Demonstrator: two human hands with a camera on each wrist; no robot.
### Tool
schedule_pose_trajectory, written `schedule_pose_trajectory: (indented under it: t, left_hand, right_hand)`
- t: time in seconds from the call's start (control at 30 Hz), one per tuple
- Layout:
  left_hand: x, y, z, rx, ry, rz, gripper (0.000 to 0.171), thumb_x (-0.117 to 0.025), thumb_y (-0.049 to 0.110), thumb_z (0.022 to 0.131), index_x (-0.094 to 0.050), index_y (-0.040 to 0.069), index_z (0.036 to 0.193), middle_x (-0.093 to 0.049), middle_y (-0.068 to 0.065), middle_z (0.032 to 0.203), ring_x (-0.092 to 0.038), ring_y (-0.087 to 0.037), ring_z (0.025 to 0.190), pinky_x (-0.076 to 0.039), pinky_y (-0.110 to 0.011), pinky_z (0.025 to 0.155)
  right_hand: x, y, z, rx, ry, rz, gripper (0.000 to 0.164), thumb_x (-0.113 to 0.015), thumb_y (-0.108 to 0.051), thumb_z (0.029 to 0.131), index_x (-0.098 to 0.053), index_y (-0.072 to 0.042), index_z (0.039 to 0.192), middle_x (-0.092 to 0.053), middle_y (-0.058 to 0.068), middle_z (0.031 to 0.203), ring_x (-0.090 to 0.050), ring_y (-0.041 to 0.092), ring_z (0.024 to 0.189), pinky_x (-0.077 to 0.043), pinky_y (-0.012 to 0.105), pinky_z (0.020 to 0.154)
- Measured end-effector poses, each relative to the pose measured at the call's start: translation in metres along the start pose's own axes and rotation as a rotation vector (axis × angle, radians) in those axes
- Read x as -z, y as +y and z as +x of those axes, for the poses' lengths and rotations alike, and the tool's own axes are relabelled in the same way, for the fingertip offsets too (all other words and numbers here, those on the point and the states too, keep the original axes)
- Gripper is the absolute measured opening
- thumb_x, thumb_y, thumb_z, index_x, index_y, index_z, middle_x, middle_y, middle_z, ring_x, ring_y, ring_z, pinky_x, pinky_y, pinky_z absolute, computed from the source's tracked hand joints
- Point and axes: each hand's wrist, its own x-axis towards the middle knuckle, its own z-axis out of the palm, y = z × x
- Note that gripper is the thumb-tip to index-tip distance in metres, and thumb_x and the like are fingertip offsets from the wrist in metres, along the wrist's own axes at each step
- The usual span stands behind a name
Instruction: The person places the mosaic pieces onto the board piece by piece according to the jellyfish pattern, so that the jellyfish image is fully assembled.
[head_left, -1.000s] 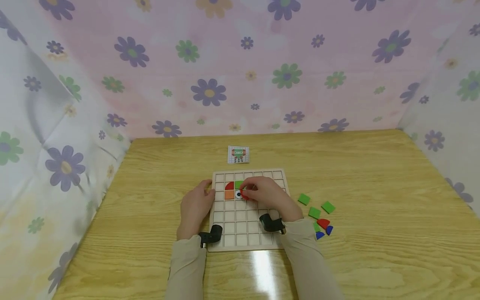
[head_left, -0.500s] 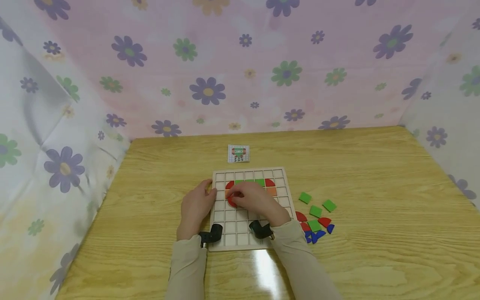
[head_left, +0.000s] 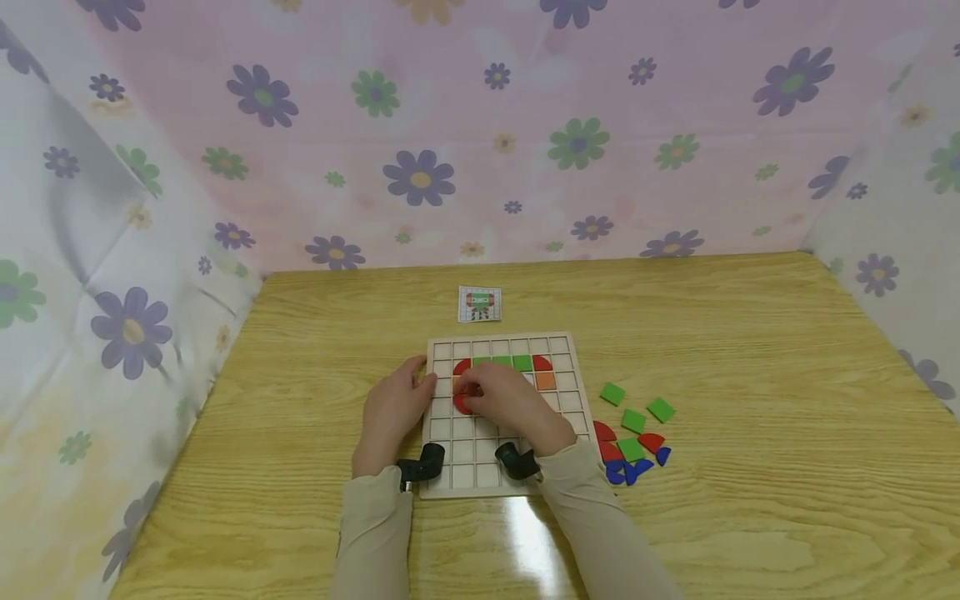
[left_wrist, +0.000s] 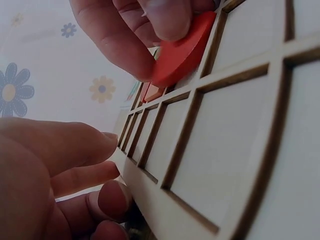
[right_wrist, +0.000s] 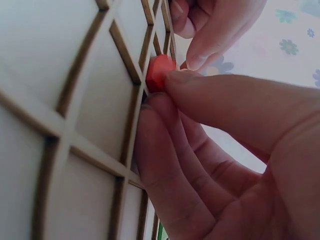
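In the head view a wooden grid board (head_left: 462, 452) lies on the table. My right hand (head_left: 510, 402) is over its left part, thumb and fingers pinching a red quarter-circle tile (head_left: 461, 404). The left wrist view shows this red tile (left_wrist: 185, 52) tilted, close over the grid. My left hand (head_left: 395, 410) holds the board's left edge, its fingertips right at the rim. Behind the right hand, a row of green square tiles (head_left: 522, 363) sits in the grid between two red quarter-circles (head_left: 542, 363). An orange square tile (head_left: 546, 381) lies below the right one. The right hand hides several cells.
Loose green squares (head_left: 633, 421), red quarter-circles (head_left: 651, 442) and small blue pieces (head_left: 643, 468) lie right of the board, some beside the right sleeve. A small picture card (head_left: 480, 305) lies behind the board. Flowered cloth walls (head_left: 450, 242) stand around the table (head_left: 337, 333).
My right hand has moved left and slightly down the grid with the red tile, uncovering tiles at the right and loose pieces by the sleeve. The left hand stays at the board's edge.
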Motion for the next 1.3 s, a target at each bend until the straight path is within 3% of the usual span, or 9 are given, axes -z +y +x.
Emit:
schedule_pose_trajectory:
  t: [0.27,0.77,1.07,1.3]
  left_hand:
    - [0.0,0.001,0.0,0.007,-0.002,-0.002,0.043,-0.047,0.037,0.089,-0.048,0.02,0.129,-0.05,0.001,0.067,-0.047,-0.017,0.06,-0.034,-0.03,0.053]
    - [-0.002,0.001,0.001,-0.006,0.021,0.015,0.042,-0.047,0.035,0.089,-0.049,0.019,0.128,-0.05,0.001,0.068,-0.047,-0.018,0.061,-0.034,-0.031,0.054]
    - [-0.007,-0.001,0.001,-0.001,0.031,0.004,0.04,-0.049,0.032,0.089,-0.05,0.02,0.127,-0.05,0.001,0.067,-0.046,-0.016,0.057,-0.033,-0.03,0.049]
    - [-0.008,-0.001,0.002,0.016,0.059,0.006,0.04,-0.049,0.032,0.088,-0.05,0.022,0.127,-0.049,0.001,0.065,-0.045,-0.017,0.057,-0.031,-0.03,0.048]
  right_hand:
    - [-0.002,-0.002,0.0,-0.043,-0.004,-0.018,0.015,-0.066,-0.014,0.078,-0.065,-0.016,0.093,-0.053,-0.006,0.082,-0.047,0.01,0.074,-0.04,0.026,0.066]
    - [-0.002,-0.004,0.0,-0.095,-0.028,0.031,0.02,-0.068,-0.017,0.077,-0.063,-0.015,0.097,-0.052,-0.005,0.084,-0.049,0.01,0.074,-0.041,0.025,0.067]
    - [0.005,0.015,-0.005,-0.079,-0.019,0.188,0.015,-0.057,-0.03,0.086,-0.062,-0.021,0.098,-0.056,-0.011,0.082,-0.052,0.008,0.075,-0.043,0.026,0.067]
    - [0.016,0.025,-0.017,-0.115,0.02,0.188,0.015,-0.056,-0.03,0.087,-0.063,-0.022,0.099,-0.058,-0.012,0.082,-0.053,0.006,0.072,-0.043,0.028,0.068]
